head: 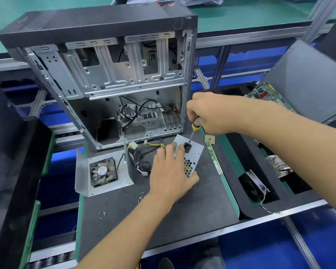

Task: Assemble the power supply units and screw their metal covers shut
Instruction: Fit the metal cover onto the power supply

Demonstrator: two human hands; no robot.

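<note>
Head view shows my right hand (208,113) curled round the yellow-and-black handle of a screwdriver (194,129), its thin steel shaft slanting down to the power supply unit (192,154) beside the black socket. My left hand (170,171) lies on that unit with fingers straight and slightly spread, pressing its flat grey sheet-metal face; a honeycomb vent shows just past my thumb. The unit sits on a dark, matte mat on the desk (182,210), with a bundle of yellow and black cables (142,154) running off to its left. Left again lies a bent metal cover (103,171) holding a square black fan with a round label. A few small screws (102,214) lie loose on the mat nearer me. Behind stands an open computer case (105,74), bare stamped steel inside with a black top panel and black wires within. A small square chip (210,139) rests just right of the unit, and a green circuit board (268,94) lies well apart to the right.
</note>
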